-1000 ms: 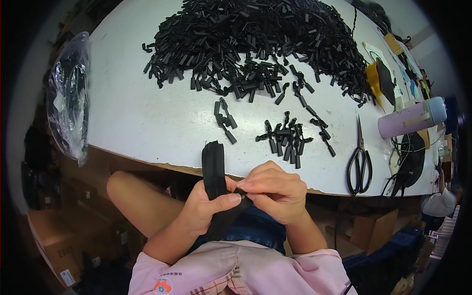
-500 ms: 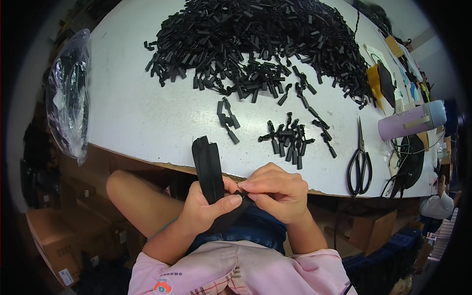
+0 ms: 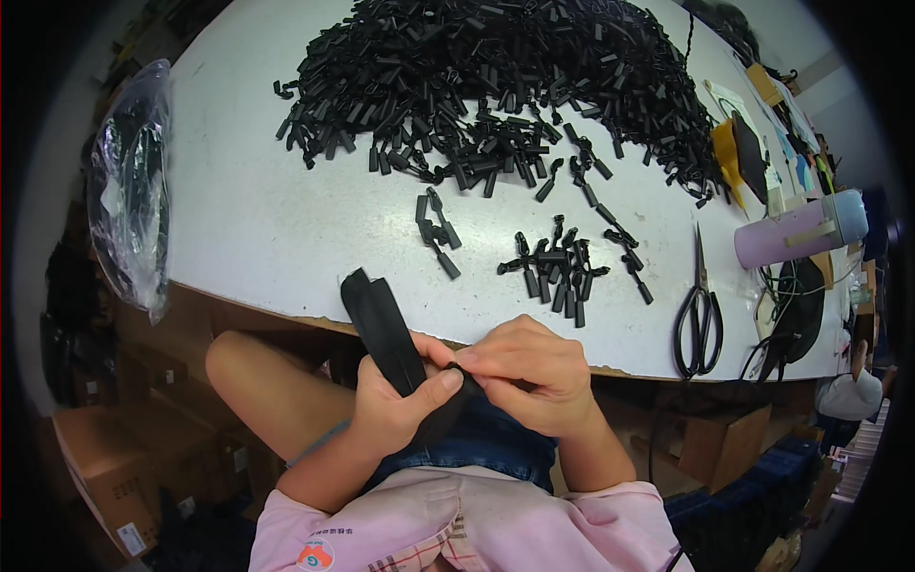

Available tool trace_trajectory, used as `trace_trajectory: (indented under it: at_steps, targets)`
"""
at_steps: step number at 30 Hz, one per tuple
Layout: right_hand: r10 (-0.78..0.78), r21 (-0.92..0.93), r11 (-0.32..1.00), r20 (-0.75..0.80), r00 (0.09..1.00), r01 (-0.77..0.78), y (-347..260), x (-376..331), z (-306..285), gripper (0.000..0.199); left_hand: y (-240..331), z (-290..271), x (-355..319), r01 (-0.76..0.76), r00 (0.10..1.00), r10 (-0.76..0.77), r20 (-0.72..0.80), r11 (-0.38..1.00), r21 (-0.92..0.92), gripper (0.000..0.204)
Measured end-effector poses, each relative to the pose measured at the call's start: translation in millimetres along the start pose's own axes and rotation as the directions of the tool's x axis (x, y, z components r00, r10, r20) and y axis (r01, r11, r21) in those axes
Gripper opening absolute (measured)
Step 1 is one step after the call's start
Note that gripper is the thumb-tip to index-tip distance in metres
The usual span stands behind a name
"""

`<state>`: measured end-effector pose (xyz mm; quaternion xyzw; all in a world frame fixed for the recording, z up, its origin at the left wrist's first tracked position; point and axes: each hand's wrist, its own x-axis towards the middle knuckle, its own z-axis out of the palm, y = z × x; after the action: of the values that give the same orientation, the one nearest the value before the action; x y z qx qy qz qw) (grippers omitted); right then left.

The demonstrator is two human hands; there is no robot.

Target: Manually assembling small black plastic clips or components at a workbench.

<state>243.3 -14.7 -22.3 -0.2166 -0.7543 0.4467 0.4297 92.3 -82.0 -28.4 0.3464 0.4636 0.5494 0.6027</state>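
Observation:
A folded black zipper tape (image 3: 379, 324) runs through my left hand (image 3: 396, 408), its free end rising up and to the left over the table's front edge. The left thumb and fingers are closed on it, and more of the tape hangs over my lap. My right hand (image 3: 536, 374) meets the left thumb in a pinch at a small dark piece by the end of the tape; the fingers mostly hide that piece. Beyond the hands lies a small cluster of black zipper sliders (image 3: 553, 275) with long pulls. A big pile of the same sliders (image 3: 505, 71) covers the far side.
A few loose sliders (image 3: 437, 229) lie left of the cluster. Black-handled scissors (image 3: 699, 324) rest at the right, near a lilac bottle (image 3: 786, 235) on its side and some cables. A clear plastic bag (image 3: 133, 191) hangs over the left edge. Cardboard boxes (image 3: 114, 462) stand below.
The upper end of the zipper tape has tipped further to the left. Both hands have shifted slightly left, still pinched together.

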Motion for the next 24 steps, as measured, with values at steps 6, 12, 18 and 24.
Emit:
trace_trajectory:
  at_steps: [6, 12, 18, 24]
  targets:
    - [0.247, -0.04, 0.964, -0.229, 0.942, -0.262, -17, -15, 12, 0.016, -1, 9, -1, -0.13, 0.984, 0.106, -0.146, 0.978, -0.165, 0.017]
    - [0.255, 0.132, 0.964, -0.229, 0.939, -0.229, -14, -17, 32, 0.008, -7, 5, -2, -0.435, 0.888, 0.456, -0.051, 0.872, 0.222, 0.018]
    - [0.51, 0.584, 0.712, -0.049, 0.859, -0.39, -15, -12, 27, 0.005, 0, 2, -5, -0.273, 0.961, 0.272, -0.056, 0.962, -0.022, 0.016]
    - [0.548, 0.741, 0.428, 0.243, 0.8, -0.518, -10, -12, 14, 0.003, 6, -1, -4, -0.084, 0.996, 0.089, 0.024, 0.982, -0.168, 0.016]
